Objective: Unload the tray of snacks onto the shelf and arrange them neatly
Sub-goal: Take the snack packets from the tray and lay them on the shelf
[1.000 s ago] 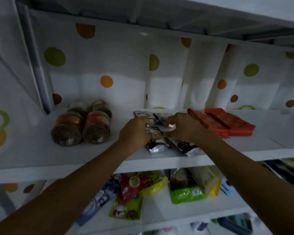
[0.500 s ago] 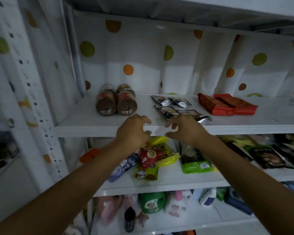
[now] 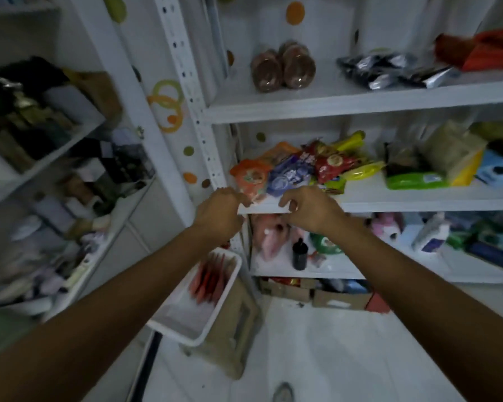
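Observation:
A white tray (image 3: pixel 169 320) rests on a tan stool (image 3: pixel 238 323) low at the centre, with red snack packets (image 3: pixel 208 281) lying in its far end. My left hand (image 3: pixel 219 211) and my right hand (image 3: pixel 308 208) hover empty, fingers loosely curled and apart, in front of the middle shelf's edge and well above the tray. On the upper shelf (image 3: pixel 331 104) lie silver-black packets (image 3: pixel 389 69), two brown jars (image 3: pixel 283 66) and orange-red packets (image 3: pixel 488 50).
The middle shelf holds a heap of coloured snack bags (image 3: pixel 296 168) and green and yellow packs (image 3: pixel 418 177). Lower shelves carry bottles and pink bags (image 3: pixel 270 236). Cardboard boxes (image 3: pixel 314 294) sit on the white floor. A second cluttered rack (image 3: pixel 41 146) stands at the left.
Both hands have left the silver-black packets on the upper shelf and dropped to the middle shelf's level. The view has swung down and left, bringing the tray and stool into sight.

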